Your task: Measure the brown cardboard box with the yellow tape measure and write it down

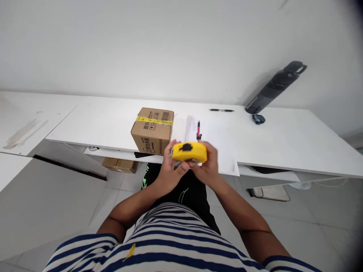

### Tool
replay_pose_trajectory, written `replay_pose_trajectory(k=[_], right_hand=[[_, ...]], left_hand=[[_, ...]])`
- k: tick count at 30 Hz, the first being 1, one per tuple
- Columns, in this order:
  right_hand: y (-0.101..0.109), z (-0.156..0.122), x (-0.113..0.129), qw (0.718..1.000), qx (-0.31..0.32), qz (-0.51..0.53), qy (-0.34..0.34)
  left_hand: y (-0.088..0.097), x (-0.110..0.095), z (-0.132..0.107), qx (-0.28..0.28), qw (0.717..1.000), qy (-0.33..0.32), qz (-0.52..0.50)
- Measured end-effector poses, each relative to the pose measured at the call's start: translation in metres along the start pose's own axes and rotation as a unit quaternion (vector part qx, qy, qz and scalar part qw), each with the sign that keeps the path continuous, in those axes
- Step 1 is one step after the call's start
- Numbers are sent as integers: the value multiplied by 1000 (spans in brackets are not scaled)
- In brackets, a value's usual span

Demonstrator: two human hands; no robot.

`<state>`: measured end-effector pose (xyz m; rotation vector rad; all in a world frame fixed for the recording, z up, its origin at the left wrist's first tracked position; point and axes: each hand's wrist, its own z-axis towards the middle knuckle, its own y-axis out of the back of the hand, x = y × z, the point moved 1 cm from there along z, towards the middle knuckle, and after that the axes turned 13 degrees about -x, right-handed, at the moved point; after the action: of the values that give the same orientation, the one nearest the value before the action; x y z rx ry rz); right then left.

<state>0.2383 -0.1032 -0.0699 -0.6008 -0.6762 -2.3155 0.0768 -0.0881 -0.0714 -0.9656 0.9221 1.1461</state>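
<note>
Between my two hands is a yellow tape measure [198,152] with a black patch on its upper face, lifted in front of the desk's front edge. My left hand [171,170] grips its left end, near the metal tip, with the thumb underneath. At the other end, my right hand [209,166] wraps its fingers around the case. A taped cardboard box [153,130] stands on the desk just beyond my left hand. Past my right hand lie white paper sheets [221,139] with a red and black pen [198,129] on them.
The white desk [283,143] runs along a wall. Two dark pens [221,110] lie near the back. A tall black bottle [273,88] stands at the right, beside a small dark object [258,119]. Below the desk are another cardboard box [120,165] and a flat pale object [270,192].
</note>
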Motion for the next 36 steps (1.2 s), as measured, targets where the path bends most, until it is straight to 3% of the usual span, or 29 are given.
replay_pose_trajectory(k=[2,4,7,10,12,13,16,18,21,25,32,36], right_hand=[[5,-14,0,996,67,52,9],[13,-11,-9,989,122,82,1],[21,21,-48,994,99,-11,-39],[9,67,-105,973,51,-140,-176],[-11,91,-139,933,103,-204,-278],[-22,100,-151,923,123,-211,-297],[-49,114,-174,926,158,-162,-303],[-57,114,-181,935,155,-117,-298],[-58,107,-188,943,122,-26,-307],[-54,89,-190,933,52,118,-337],[-52,80,-184,933,72,89,-341],[-53,83,-182,939,58,14,-339]], left_hand=[[-10,12,-3,30,998,29,-40],[-10,23,2,29,998,15,-48],[-6,33,21,65,997,-40,4],[-13,41,49,197,975,-69,73],[-24,51,67,256,962,-31,87],[-30,57,74,268,960,6,85],[-43,79,87,257,955,125,79],[-47,89,89,245,952,153,101],[-45,94,88,256,949,136,124],[-42,91,91,283,942,130,122],[-44,89,96,274,946,110,137],[-45,89,95,281,945,108,130]])
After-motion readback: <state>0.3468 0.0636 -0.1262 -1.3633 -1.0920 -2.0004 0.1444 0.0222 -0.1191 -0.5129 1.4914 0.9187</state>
